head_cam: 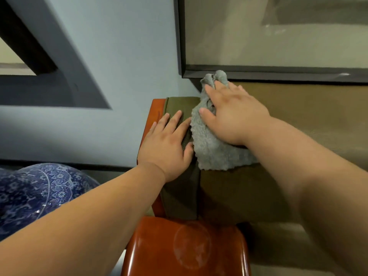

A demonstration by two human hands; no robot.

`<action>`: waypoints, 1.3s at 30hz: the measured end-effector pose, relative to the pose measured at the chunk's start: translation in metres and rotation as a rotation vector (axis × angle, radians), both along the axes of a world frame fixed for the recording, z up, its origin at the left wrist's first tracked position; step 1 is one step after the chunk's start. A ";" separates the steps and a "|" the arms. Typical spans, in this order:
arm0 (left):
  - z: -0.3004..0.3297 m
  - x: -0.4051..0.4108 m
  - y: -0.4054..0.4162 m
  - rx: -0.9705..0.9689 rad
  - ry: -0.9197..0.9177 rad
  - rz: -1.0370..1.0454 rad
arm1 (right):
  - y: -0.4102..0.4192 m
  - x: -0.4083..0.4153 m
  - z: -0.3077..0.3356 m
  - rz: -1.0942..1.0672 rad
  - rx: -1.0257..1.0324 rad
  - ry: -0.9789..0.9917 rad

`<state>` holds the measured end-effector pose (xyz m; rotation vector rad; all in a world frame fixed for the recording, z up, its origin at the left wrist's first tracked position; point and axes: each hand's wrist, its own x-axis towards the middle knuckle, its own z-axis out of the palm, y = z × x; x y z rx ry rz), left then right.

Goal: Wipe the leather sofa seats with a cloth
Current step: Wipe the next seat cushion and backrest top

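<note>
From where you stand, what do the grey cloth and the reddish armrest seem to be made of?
The grey cloth looks like fluffy microfibre or terry: nubby, matte pile with ragged edges. The armrest looks like lacquered wood, possibly a wood-look coating: smooth, red-brown and glossy with reflections.

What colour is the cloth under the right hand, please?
Grey, fluffy cloth; seen in the head view.

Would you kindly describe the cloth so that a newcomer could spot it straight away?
Start at the olive-brown sofa below the dark-framed glass panel. At its left end, beside the red-brown wooden armrest, the right hand presses on the cloth. It is the only grey, fluffy, crumpled thing there; everything around it is smooth.
</note>
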<state>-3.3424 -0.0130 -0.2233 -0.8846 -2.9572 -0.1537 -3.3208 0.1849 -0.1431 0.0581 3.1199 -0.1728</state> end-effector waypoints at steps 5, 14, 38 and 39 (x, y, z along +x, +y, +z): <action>0.000 0.001 -0.001 0.000 -0.003 0.001 | -0.003 0.011 -0.001 0.035 0.002 0.039; -0.001 0.000 -0.001 0.018 0.015 0.007 | 0.066 0.056 0.004 -0.273 0.009 -0.001; 0.018 0.009 0.003 0.007 -0.089 0.038 | 0.094 0.081 -0.007 -0.331 -0.045 0.044; 0.025 0.007 0.006 0.065 -0.115 0.069 | 0.095 0.082 -0.008 -0.337 -0.047 0.043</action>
